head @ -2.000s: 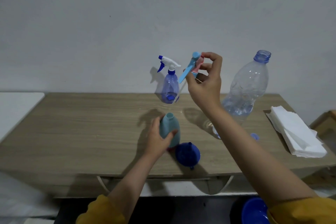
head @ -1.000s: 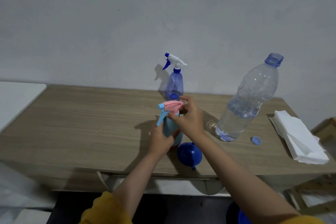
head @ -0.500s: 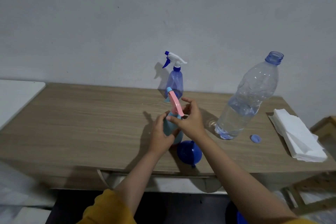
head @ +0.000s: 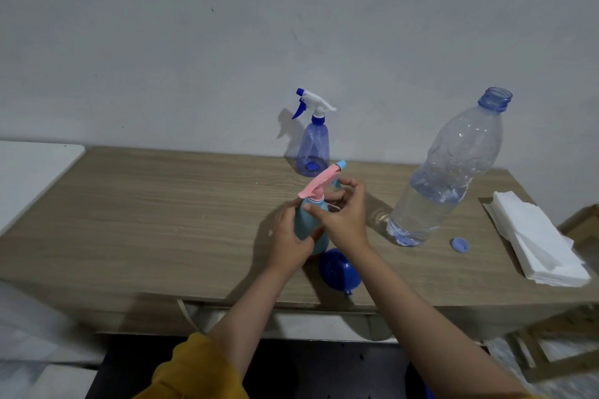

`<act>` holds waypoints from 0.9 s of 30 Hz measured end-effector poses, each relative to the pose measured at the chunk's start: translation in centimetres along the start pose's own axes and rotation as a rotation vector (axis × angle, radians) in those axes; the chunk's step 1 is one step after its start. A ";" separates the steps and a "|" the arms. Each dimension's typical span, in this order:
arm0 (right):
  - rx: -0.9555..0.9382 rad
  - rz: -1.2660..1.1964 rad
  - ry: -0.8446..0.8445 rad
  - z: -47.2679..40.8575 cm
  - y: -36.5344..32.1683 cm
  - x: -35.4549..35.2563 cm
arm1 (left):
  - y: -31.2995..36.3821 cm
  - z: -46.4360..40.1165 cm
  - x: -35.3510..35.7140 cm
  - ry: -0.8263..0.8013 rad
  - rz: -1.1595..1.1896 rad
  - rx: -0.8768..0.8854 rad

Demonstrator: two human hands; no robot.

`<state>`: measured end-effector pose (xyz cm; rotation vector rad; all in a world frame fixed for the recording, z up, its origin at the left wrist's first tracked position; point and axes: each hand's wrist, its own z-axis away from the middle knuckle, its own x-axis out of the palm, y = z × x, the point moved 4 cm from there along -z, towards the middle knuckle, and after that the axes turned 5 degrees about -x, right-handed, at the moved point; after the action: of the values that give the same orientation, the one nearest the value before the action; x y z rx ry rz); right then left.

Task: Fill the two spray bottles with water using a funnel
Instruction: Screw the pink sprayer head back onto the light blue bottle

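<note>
The teal spray bottle [head: 308, 230] stands upright near the front edge of the wooden surface [head: 162, 204], and it serves here as the landmark. The left hand [head: 291, 243] wraps its fingers and thumb round the bottle's body from the left side. The right hand [head: 343, 217] curls its thumb and fingertips round the bottle's neck, just under the pink spray head [head: 319, 185], which sits on top of the bottle with its light-blue nozzle tip pointing up and to the right, away from the camera.

Just in front of the teal bottle and slightly to its right, the blue funnel [head: 338, 270] lies on the surface, partly under the right wrist. Behind the teal bottle, close to the wall, stands the second spray bottle [head: 313, 147], translucent blue with a white and blue trigger head screwed on; how much water it holds cannot be told.

To the right of the teal bottle stands a large clear water bottle [head: 447, 178], uncapped and holding water in its lower part. Its blue cap [head: 460, 244] lies on the surface just right of that bottle's base. Farther right again, near the surface's right end, rests a stack of white paper napkins [head: 538, 240]. Both forearms reach in from the bottom of the view, with mustard-yellow sleeves [head: 197, 369] pushed back.
</note>
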<state>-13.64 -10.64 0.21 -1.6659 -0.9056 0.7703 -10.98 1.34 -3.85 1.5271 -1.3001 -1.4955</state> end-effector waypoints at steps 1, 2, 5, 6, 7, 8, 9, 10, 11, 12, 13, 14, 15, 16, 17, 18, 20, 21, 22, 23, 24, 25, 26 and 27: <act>-0.008 0.006 0.003 0.0 0.0 0.1 | -0.2 0.0 0.1 -0.003 0.015 -0.014; -0.022 0.009 -0.001 0.1 0.0 0.2 | -0.5 -0.1 0.2 -0.005 0.036 -0.024; -0.064 -0.002 -0.006 0.3 -0.1 0.3 | -0.7 -0.1 0.2 -0.008 0.034 -0.039; -0.068 -0.006 0.004 0.3 -0.2 0.2 | -0.7 -0.1 0.3 -0.009 0.046 -0.037; -0.061 -0.014 0.023 0.3 -0.2 0.3 | -0.5 0.0 0.3 -0.008 0.053 -0.035; -0.045 -0.025 0.043 0.3 -0.3 0.3 | -0.3 0.0 0.2 -0.001 0.056 -0.022; -0.030 -0.032 0.059 0.3 -0.2 0.4 | -0.3 0.0 0.2 0.003 0.059 -0.014; -0.021 -0.033 0.071 0.3 -0.2 0.5 | -0.3 0.0 0.2 0.003 0.062 -0.009; -0.020 -0.027 0.078 0.3 -0.2 0.6 | -0.5 0.0 0.2 -0.005 0.061 -0.013; -0.024 -0.015 0.080 0.4 -0.2 0.6 | -0.7 -0.1 0.3 -0.015 0.062 -0.017; -0.031 -0.006 0.079 0.4 -0.1 0.6 | -0.6 -0.1 0.2 -0.023 0.059 -0.018; -0.040 -0.003 0.074 0.6 -0.1 0.6 | -0.6 -0.1 0.2 -0.024 0.053 -0.016; -0.049 -0.007 0.068 0.7 -0.1 0.5 | -0.6 -0.1 0.2 -0.024 0.044 -0.011; -0.053 -0.017 0.065 0.7 -0.1 0.5 | -0.6 -0.1 0.2 -0.019 0.035 -0.007; -0.051 -0.028 0.067 0.8 -0.1 0.4 | -0.5 -0.1 0.2 -0.019 0.031 -0.009; -0.045 -0.032 0.070 0.8 -0.2 0.4 | -0.4 0.0 0.2 -0.020 0.039 -0.007; -0.032 -0.020 0.085 0.7 -0.3 0.4 | -0.1 0.1 0.1 -0.015 0.052 -0.007; -0.026 -0.011 0.093 0.6 -0.3 0.5 | -0.1 0.2 0.1 -0.012 0.050 -0.009; -0.023 0.000 0.102 0.6 -0.4 0.5 | -0.1 0.2 0.0 -0.014 0.049 -0.012; -0.024 0.010 0.109 0.5 -0.5 0.6 | -0.1 0.2 0.0 -0.021 0.046 -0.016; -0.026 0.019 0.115 0.5 -0.6 0.7 | -0.2 0.2 0.0 -0.024 0.046 -0.021; -0.025 0.027 0.118 0.5 -0.6 0.7 | -0.3 0.2 -0.1 -0.027 0.048 -0.022; -0.025 0.038 0.119 0.5 -0.6 0.6 | -0.3 0.2 0.0 -0.030 0.058 -0.022; -0.030 0.047 0.118 0.6 -0.6 0.5 | -0.4 0.1 0.1 -0.031 0.063 -0.022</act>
<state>-13.98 -9.81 0.66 -1.7460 -0.8015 0.6856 -11.04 1.39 -4.26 1.4406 -1.3328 -1.4946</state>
